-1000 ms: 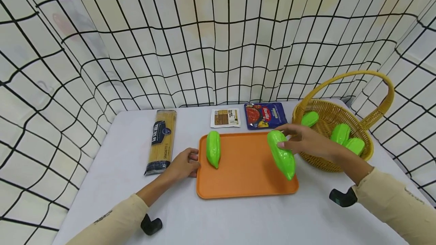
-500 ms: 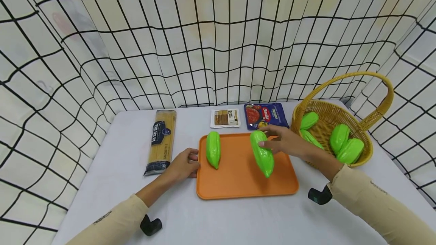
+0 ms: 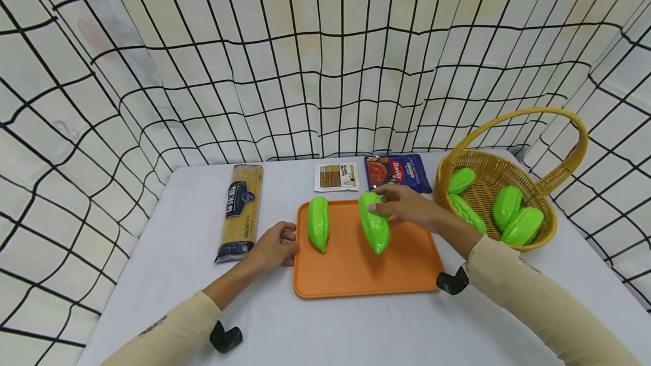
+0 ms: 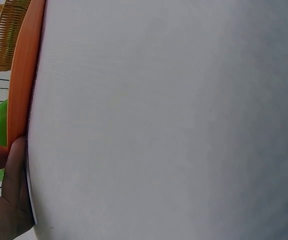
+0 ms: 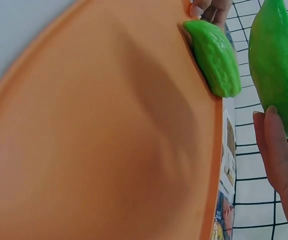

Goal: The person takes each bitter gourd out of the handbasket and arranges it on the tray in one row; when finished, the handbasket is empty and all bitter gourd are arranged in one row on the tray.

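A glossy green ribbed fruit (image 3: 373, 227) with a pointed lower tip hangs over the orange tray (image 3: 346, 275), throwing a shadow on it. My right hand (image 3: 407, 206) grips it near its upper end, thumb on the near side. In the right wrist view the held fruit (image 5: 279, 65) stands clear of the tray surface. A second such fruit (image 3: 318, 222) lies along the tray's left side. My left hand (image 3: 276, 246) holds the tray by its left rim; in the left wrist view its thumb and fingers (image 4: 14, 170) pinch the orange edge.
A wicker basket (image 3: 529, 188) with a tall handle, holding several more green fruits, stands right of the tray. Behind the tray lie a small white packet (image 3: 337, 177) and a blue Barilla pouch (image 3: 399, 173). A spaghetti pack (image 3: 241, 213) lies left. Black netting surrounds the table.
My right hand has carried the green fruit leftward from beside the basket to over the middle of the tray. The left hand has stayed at the tray's rim.
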Available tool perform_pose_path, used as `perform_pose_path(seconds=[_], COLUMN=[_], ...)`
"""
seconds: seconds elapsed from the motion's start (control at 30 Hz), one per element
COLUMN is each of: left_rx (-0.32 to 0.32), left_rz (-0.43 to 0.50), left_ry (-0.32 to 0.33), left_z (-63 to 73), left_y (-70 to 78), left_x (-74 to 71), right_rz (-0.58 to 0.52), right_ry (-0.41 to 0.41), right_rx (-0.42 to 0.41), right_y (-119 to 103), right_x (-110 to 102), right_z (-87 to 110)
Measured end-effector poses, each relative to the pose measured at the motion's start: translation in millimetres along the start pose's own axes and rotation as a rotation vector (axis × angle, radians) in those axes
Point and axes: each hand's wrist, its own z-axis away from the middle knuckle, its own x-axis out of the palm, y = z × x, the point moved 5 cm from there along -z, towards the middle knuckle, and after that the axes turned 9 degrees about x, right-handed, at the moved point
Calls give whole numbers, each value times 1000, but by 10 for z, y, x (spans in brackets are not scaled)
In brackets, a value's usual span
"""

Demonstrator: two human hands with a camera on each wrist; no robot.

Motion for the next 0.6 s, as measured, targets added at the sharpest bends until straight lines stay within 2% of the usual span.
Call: perform_pose_path(seconds=[0.13, 0.6], left_rx=[-3, 5], left_rz=[-2, -9], left_ry=[-1, -2], left_z=[-5, 2], left_y=[4, 11], left_x=[8, 3], right_rz=[-55, -120], right_ry=[-26, -47], right_rx=[17, 75], right_y=[5, 3], right_x=[45, 137], right_z=[-87, -321])
